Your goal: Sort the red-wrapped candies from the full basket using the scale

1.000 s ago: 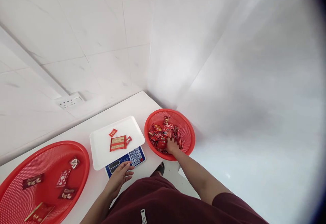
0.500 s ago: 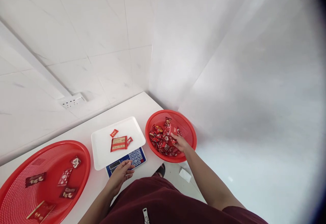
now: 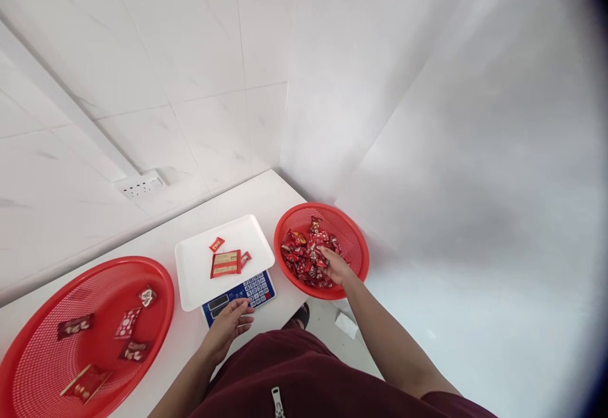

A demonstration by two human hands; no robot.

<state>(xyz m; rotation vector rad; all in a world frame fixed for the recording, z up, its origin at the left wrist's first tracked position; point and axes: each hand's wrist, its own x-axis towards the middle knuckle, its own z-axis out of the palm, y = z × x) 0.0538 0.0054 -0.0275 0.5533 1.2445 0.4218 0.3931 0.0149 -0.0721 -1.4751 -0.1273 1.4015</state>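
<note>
Right hand: the right hand [image 3: 336, 267] is seen inside the small round red plastic mesh basket [image 3: 357, 246], fingers curled down among the heap of small red-wrapped sweets [image 3: 306, 254]; whether a sweet is pinched between them cannot be told.
Small basket: it is placed at the right end of the white table [image 3: 190, 335], just beside the scale, and is largely filled with the sweets.
Left hand: the left hand [image 3: 228, 326] is laid on the near edge of the blue electronic scale with white keypad [image 3: 240, 292], fingers loosely spread and released, nothing held; the fingertips [image 3: 246, 320] are touching the scale's front.
Scale tray: a white rectangular plastic tray [image 3: 196, 272] is carried on the scale. On it are noted a flat red-and-tan packet [image 3: 225, 263], a small red sachet [image 3: 217, 244] behind it, and a small wrapped sweet [image 3: 246, 258] touching the packet's right end.
Large basket: a large oval red plastic mesh basket [image 3: 28, 367] is set at the left, well apart from the small one; several dark red packets [image 3: 128, 323] are scattered in it.
Wall: a white socket strip [image 3: 139, 184] is fixed on the white tiled wall [image 3: 199, 57] behind the table.
</note>
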